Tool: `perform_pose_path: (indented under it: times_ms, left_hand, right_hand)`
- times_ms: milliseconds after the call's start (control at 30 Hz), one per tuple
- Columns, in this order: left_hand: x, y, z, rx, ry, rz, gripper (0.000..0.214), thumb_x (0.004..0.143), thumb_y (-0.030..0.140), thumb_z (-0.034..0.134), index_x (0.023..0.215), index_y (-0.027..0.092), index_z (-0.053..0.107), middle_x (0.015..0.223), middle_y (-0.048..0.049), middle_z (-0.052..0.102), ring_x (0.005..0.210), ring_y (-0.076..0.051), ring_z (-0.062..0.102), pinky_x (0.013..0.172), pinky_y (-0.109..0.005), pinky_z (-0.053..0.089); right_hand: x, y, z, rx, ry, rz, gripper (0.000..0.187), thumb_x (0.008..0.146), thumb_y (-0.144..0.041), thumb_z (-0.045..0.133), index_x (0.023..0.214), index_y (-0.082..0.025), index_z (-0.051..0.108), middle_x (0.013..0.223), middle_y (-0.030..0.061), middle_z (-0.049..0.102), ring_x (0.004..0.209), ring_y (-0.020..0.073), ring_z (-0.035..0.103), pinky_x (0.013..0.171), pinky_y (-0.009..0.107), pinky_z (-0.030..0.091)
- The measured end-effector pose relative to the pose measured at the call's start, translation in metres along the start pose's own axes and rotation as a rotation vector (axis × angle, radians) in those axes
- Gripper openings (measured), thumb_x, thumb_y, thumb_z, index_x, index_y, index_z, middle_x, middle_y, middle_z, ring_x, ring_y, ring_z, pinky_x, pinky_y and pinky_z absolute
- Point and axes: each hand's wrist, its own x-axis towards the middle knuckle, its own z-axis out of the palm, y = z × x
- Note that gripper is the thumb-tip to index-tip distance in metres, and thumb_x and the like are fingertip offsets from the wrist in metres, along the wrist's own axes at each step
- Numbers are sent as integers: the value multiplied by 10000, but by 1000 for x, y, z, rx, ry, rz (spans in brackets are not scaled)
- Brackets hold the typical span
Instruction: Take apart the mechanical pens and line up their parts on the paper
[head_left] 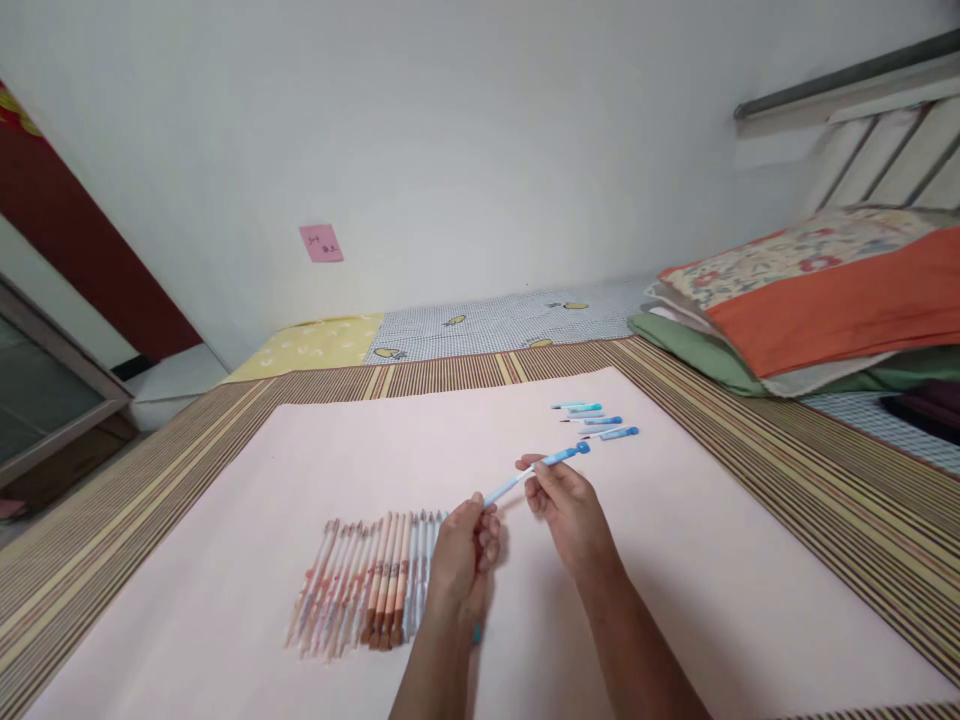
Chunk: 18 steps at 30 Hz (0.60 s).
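Between my hands is a light blue pen (551, 460) with a darker blue topper at its upper right end. My left hand (465, 545) pinches the lower left end of it. With fingers closed around the upper part, my right hand (566, 500) grips the same pen. Beyond it lie several blue pens (611, 421) with separate caps or barrels beside them. Left of my left hand, a row of pens (352, 580) lies side by side, some pinkish, some with brown ends (386, 625), some pale blue and partly hidden by my hand.
A pale pink sheet (675, 600) covers the striped mat (180, 510). At the right are folded bedding (825, 300) and a white rail headboard (900, 150). The wall (487, 150) behind bears a pink note (321, 243).
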Motion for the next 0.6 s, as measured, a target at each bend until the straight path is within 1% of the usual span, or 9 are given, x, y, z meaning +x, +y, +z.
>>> perform_pose_path:
  times_ms: [100,200,267,333,400,467,533,600]
  left_hand:
    - [0,2,1,-35,26,-39,448,666,501,823,719,105,619,504,29,541,318,-6,325,335,-160,128]
    - [0,3,1,-62,37,-43,442,676,487,822,717,98,617,508,31,541,307,5,303,327,-157,123]
    - [1,2,0,-76,29,-35,434,682,475,823,720,93,621,520,29,544,313,7,309,327,-152,125]
    - [1,1,0,-92,22,-31,422,692,468,819,720,94,624,527,26,547,322,7,316,330,-147,128]
    - [1,0,-1,-101,16,-30,418,703,467,812,721,92,628,528,23,551,322,7,314,331,-147,134]
    - [1,-1,-1,-106,14,-31,421,706,469,809,728,85,636,527,22,554,316,8,311,331,-148,138]
    - [1,-1,-1,-108,10,-32,429,699,472,812,732,80,640,528,23,556,312,9,310,332,-150,137]
    - [1,-1,-1,-102,6,-27,436,688,476,817,724,82,635,528,23,555,316,9,313,335,-151,139]
  right_hand:
    - [1,-3,-2,98,68,-11,265,763,-400,782,901,-175,758,952,84,701,643,126,516,541,280,419]
    - [4,-3,-7,180,96,10,184,709,-276,781,865,-184,752,903,67,694,674,141,550,562,287,449]
    - [6,-1,-10,244,95,70,142,676,-218,768,812,-190,739,821,44,675,662,141,559,550,282,460]
    - [9,2,-13,311,110,159,96,682,-216,766,763,-187,722,756,34,655,643,141,565,550,284,488]
    - [10,4,-14,369,139,223,94,719,-250,764,761,-180,716,765,47,668,678,154,603,614,304,548]
    - [10,7,-15,419,159,257,119,758,-280,747,802,-173,721,831,74,699,770,179,652,718,330,594]
    - [10,8,-14,461,161,280,135,785,-293,724,841,-170,725,895,94,716,859,199,675,792,347,609]
    - [10,8,-15,489,156,292,123,787,-268,712,856,-167,727,926,103,719,904,207,679,817,349,611]
